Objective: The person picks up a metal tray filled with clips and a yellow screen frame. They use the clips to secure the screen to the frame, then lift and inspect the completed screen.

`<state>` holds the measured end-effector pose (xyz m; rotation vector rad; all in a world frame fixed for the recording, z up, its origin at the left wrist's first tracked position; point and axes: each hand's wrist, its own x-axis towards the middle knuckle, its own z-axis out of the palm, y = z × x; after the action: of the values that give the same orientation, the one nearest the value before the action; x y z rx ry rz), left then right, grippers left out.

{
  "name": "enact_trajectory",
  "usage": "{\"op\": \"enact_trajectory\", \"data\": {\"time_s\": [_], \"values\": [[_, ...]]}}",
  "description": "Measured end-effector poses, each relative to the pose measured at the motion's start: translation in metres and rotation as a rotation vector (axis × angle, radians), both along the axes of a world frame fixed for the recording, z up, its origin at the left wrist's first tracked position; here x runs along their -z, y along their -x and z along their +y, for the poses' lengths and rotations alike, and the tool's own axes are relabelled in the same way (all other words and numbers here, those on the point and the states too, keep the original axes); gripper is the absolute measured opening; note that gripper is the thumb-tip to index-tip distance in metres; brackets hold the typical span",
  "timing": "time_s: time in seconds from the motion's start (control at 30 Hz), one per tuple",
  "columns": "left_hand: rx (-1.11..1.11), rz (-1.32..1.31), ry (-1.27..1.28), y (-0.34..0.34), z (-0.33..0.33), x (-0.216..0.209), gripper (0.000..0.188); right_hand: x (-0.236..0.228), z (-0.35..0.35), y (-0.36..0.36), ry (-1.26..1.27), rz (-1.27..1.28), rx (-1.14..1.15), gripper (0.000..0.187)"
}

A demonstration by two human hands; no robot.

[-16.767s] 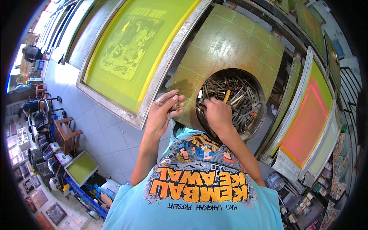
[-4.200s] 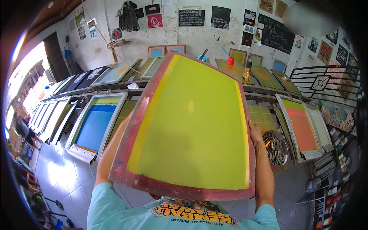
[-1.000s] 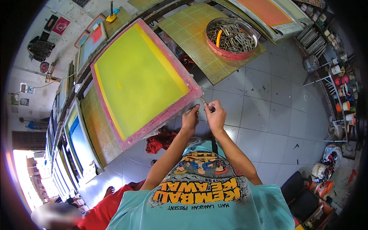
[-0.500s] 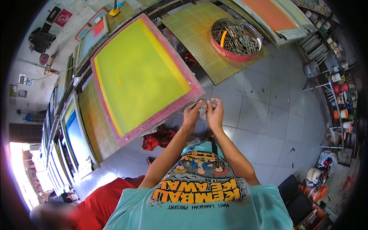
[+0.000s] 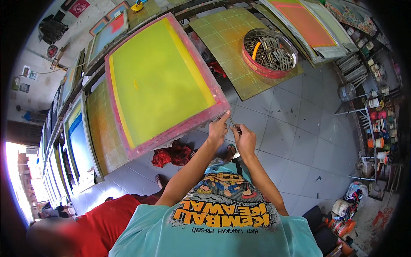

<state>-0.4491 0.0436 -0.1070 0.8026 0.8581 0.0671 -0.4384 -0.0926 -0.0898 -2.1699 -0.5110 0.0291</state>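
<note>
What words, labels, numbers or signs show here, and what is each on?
I won't copy wording; here is where it stands.
Teal T-shirt: large orange lettering and a small dark line, legible, upside down in this view.
Pink wall poster: marks too small to read.
Shelved containers: any labels too small to read.
Pink-framed printing screen: no lettering visible.

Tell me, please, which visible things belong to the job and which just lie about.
Job, apparently:
yellow-green rectangular screen with red frame
thin metal piece in the right hand
round red tin of metal parts, probably

Lying about:
crumpled shiny red cloth
grey-framed orange screen
</note>
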Motion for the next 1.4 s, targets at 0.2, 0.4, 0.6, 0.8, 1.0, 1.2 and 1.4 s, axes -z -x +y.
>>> {"op": "enact_trajectory", "data": {"time_s": [0.2, 0.4, 0.6, 0.8, 1.0, 1.2, 1.4], "values": [[0.293, 0.070, -0.318, 0.002, 0.001, -0.018, 0.033, 0.034, 0.001, -0.011, -0.519, 0.860, -0.011, 0.034], [0.442, -0.136, -0.060, 0.012, 0.008, -0.004, 0.037, 0.032, -0.005, -0.021, -0.691, 1.333, -0.002, 0.035], [0.362, 0.055, -0.226, 0.004, 0.004, 0.019, 0.041, -0.006, 0.000, -0.008, 0.099, 0.132, -0.106, 0.028], [0.466, -0.046, -0.250, -0.001, 0.005, -0.005, 0.048, 0.030, 0.000, -0.013, -0.257, 0.392, -0.168, 0.024], [0.431, -0.190, -0.080, 0.016, 0.013, -0.005, 0.041, 0.028, 0.000, -0.015, -0.937, 1.447, -0.141, 0.037], [0.501, 0.038, -0.311, 0.011, 0.013, -0.002, 0.057, 0.011, -0.004, -0.024, -0.237, 0.858, -0.092, 0.034], [0.458, 0.003, -0.228, 0.011, 0.009, -0.011, 0.061, 0.013, -0.004, -0.011, -0.279, 0.649, -0.113, 0.021]]}}
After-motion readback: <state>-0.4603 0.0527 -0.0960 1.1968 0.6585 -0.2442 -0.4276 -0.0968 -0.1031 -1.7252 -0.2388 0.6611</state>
